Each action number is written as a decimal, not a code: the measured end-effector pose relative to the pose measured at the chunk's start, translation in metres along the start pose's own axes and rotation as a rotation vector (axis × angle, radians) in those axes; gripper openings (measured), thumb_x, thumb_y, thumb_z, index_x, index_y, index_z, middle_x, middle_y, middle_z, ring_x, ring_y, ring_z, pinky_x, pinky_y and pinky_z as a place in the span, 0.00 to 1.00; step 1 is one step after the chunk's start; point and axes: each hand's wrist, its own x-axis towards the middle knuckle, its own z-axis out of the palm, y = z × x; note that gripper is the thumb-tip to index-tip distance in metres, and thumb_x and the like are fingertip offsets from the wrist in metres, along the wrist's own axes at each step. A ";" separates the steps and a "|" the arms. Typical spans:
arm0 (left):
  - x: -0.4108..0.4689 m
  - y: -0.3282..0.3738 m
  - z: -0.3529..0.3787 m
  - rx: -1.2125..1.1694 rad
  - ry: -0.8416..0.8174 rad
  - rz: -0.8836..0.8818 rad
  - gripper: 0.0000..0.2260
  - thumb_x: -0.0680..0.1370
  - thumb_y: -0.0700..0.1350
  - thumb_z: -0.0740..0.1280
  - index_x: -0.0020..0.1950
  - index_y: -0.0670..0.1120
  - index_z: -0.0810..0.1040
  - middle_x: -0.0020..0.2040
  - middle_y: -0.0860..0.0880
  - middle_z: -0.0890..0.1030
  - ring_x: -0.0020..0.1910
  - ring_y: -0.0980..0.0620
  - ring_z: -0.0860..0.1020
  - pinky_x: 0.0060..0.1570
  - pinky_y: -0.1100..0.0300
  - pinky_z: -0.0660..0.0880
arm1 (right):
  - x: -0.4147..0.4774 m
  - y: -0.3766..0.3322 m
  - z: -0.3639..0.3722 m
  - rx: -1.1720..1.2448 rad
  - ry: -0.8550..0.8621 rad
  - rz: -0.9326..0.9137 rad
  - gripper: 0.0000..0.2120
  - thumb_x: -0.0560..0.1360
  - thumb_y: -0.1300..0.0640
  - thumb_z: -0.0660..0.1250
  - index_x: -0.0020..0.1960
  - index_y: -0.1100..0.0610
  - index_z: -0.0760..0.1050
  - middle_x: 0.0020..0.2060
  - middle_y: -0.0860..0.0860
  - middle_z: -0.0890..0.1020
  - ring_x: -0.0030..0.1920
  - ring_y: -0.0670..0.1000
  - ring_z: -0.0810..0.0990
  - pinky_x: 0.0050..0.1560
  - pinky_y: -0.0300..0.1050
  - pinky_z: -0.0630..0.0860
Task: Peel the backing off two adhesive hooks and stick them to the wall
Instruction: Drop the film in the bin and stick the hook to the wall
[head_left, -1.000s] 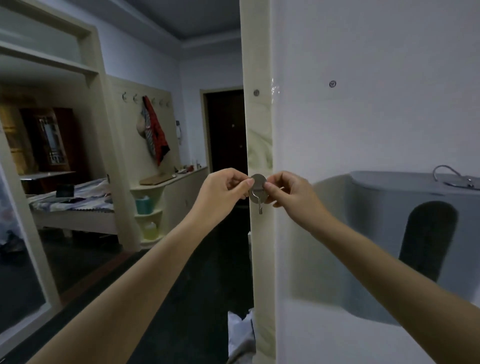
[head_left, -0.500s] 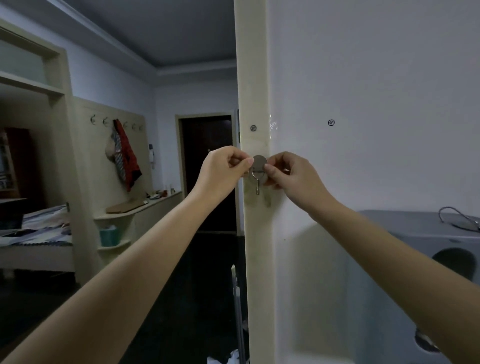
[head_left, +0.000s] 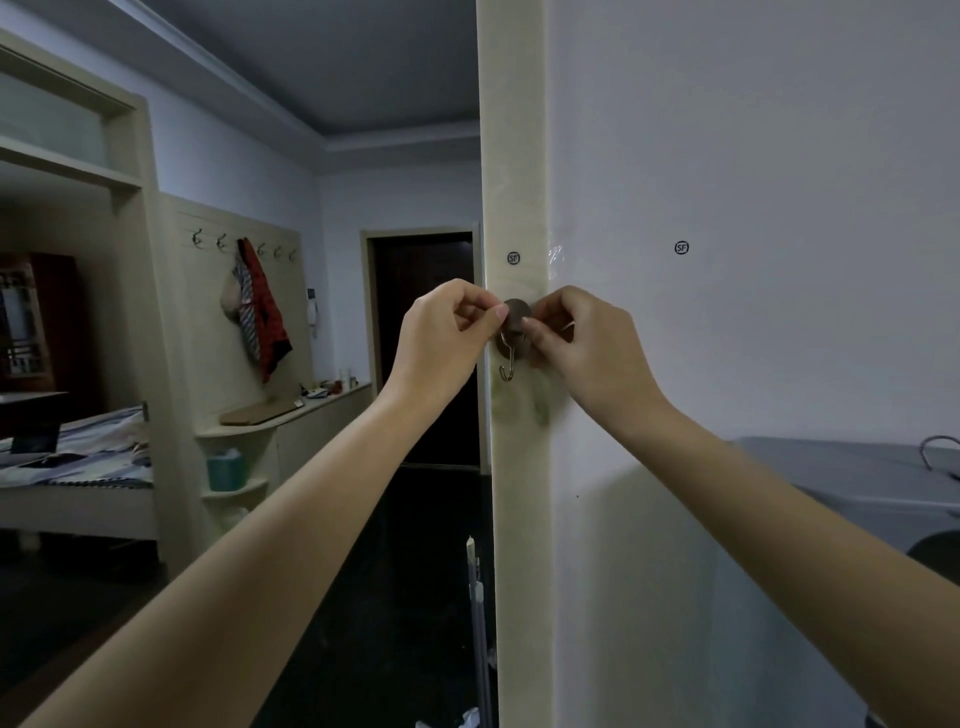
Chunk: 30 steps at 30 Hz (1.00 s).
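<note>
I have both hands raised to the middle of the frame, meeting at the adhesive hook (head_left: 516, 332). My left hand (head_left: 445, 340) comes in from the lower left, its grip pinched together on the left edge of the hook's round metal disc, thumb and forefinger tips touching the rim. My right hand (head_left: 582, 343) comes in from the lower right, and its grip is likewise clamped on the disc's right edge, the thumb tip lying over the front face. The disc sits in front of the cream pillar trim (head_left: 511, 156) that runs top to bottom through the centre of the picture; whether it touches the trim yet I cannot tell. Its small wire hook hangs straight down below the disc, curling up at the bottom.

Just above my hands, a small round sticker (head_left: 513, 258) marks the trim, and a second round sticker (head_left: 681, 248) sits on the white wall (head_left: 753, 156) further right, well apart from the first. Between them, at the trim's right edge, there is a shiny patch of clear tape (head_left: 556, 255).

At the left of the frame a row of wall pegs (head_left: 244, 247) carries a red garment (head_left: 262, 312), and a dark doorway (head_left: 423, 343) stands behind my left hand.
</note>
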 end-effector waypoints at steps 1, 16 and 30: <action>0.000 0.000 0.001 0.002 0.015 0.009 0.04 0.73 0.42 0.67 0.45 0.42 0.78 0.41 0.48 0.79 0.41 0.52 0.78 0.42 0.65 0.75 | 0.001 0.001 0.001 -0.013 0.002 -0.006 0.04 0.73 0.59 0.66 0.44 0.60 0.76 0.36 0.50 0.79 0.35 0.46 0.76 0.36 0.29 0.69; -0.005 -0.008 0.009 -0.035 0.073 0.113 0.03 0.73 0.39 0.67 0.46 0.42 0.75 0.37 0.57 0.74 0.36 0.67 0.73 0.38 0.74 0.71 | 0.001 -0.002 0.003 -0.154 -0.023 -0.080 0.08 0.76 0.56 0.64 0.50 0.61 0.73 0.45 0.56 0.81 0.42 0.55 0.78 0.43 0.46 0.74; -0.007 -0.012 0.014 -0.037 0.099 0.132 0.04 0.73 0.40 0.66 0.46 0.42 0.74 0.37 0.57 0.73 0.35 0.64 0.73 0.38 0.74 0.72 | -0.004 -0.001 0.008 -0.335 0.018 -0.136 0.09 0.78 0.56 0.59 0.52 0.63 0.69 0.49 0.59 0.78 0.43 0.59 0.78 0.42 0.48 0.73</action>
